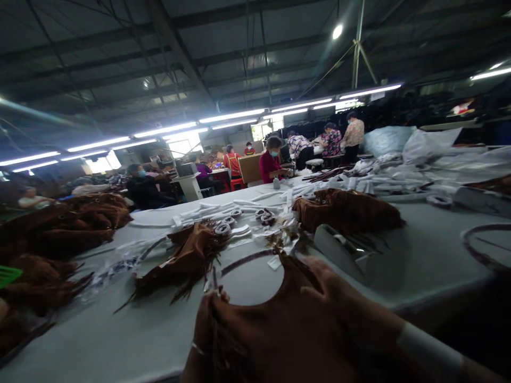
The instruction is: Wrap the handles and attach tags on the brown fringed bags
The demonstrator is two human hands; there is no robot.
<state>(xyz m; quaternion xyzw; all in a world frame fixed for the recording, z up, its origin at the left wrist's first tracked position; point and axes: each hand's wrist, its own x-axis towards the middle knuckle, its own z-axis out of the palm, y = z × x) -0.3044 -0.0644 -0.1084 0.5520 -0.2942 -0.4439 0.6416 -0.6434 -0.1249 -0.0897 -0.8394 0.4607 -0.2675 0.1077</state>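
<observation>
A brown fringed piece [275,335], like a bag with a curved strap [247,259], lies at the table's near edge. My left hand [205,324] is at its left side, fingers closed around its upper corner beside the strap's end. On its right side rests my right hand [335,287], thumb and fingers apart, palm towards the brown material. Just beyond, a second brown fringed piece [187,252] lies to the left and a brown stack [347,210] to the right. The lower part of the piece is dark.
The pale table [99,324] holds white wrapped strips [375,183], a grey tape-dispenser-like object [339,250], brown heaps [80,218] at left and a dark loop [485,250] at right. A person in a magenta top [268,166] sits across the table; several people work farther back.
</observation>
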